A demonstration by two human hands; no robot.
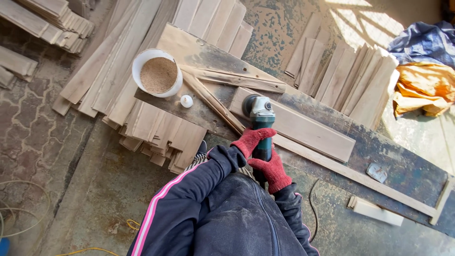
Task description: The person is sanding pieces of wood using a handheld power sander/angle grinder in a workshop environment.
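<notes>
Both hands on the green angle grinder [261, 124]: left hand [251, 140] in a red glove wraps the body nearer the head, right hand [272, 170] grips the tail end, fingers of both closed tight around the housing. The grinder's disc end sits on the near-left end of a pale wooden board [303, 129] lying along the middle of the dark work surface [407, 170], head turned toward the surface's far edge. A thin batten [355, 175] along the near edge looks like the stop holding the board; cannot tell if anything clamps it. My read for doing this pass well: keep the disc flat to the face, light even pressure, travel with the grain toward the right end so no dips get cut in, and push against the batten, not away from it. Cord [311, 208] hangs off the near edge by the right sleeve, so keep it behind the tool. White bucket of sawdust [158, 73] and a small white cap [186, 101] sit at the left end, well apart from the disc. Loose stacked slats [350, 80] lie beyond the far edge.
</notes>
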